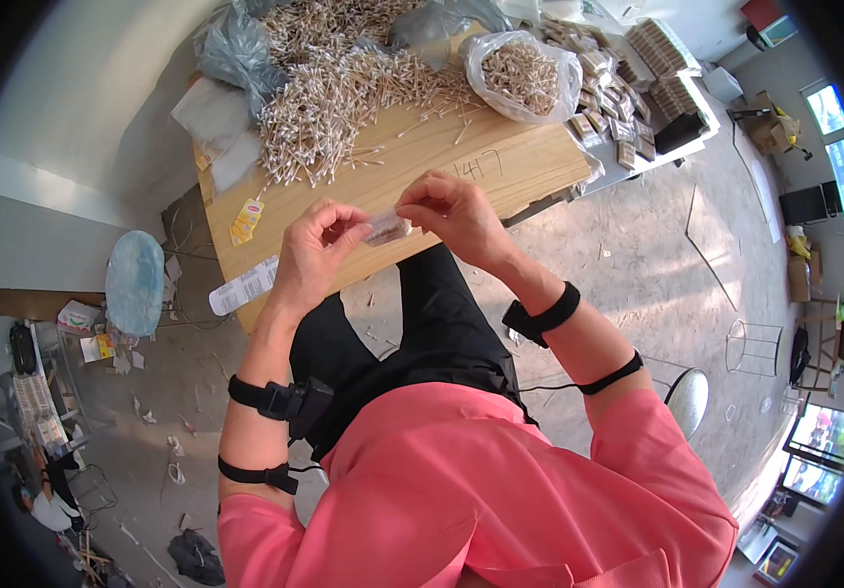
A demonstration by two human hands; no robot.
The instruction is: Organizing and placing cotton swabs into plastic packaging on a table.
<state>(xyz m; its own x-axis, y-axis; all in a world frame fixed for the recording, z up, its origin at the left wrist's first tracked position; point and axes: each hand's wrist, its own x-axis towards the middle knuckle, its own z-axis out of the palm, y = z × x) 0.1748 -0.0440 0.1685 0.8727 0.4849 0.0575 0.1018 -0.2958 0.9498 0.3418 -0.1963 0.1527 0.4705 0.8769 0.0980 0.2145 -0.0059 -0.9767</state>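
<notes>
Over the near edge of the wooden table (412, 162), a small clear plastic pouch (388, 231) is stretched between my two hands. Its contents look brownish and are too small to make out surely. My left hand (319, 250) pinches the pouch's left end between thumb and fingers. At the other end, the fingertips of my right hand (459, 220) are pressed together on the pouch's upper right edge. A large heap of loose cotton swabs (319, 118) lies beyond my hands, and a clear bag filled with swabs (567, 83) stands at the table's far right.
Yellow cards (245, 221) and a strip of white labels (243, 286) lie left of my hands. Packed swab bundles (627, 137) cover a surface at the right. Grey plastic bags (236, 54) sit at the back left. A blue round stool (135, 284) stands on the floor.
</notes>
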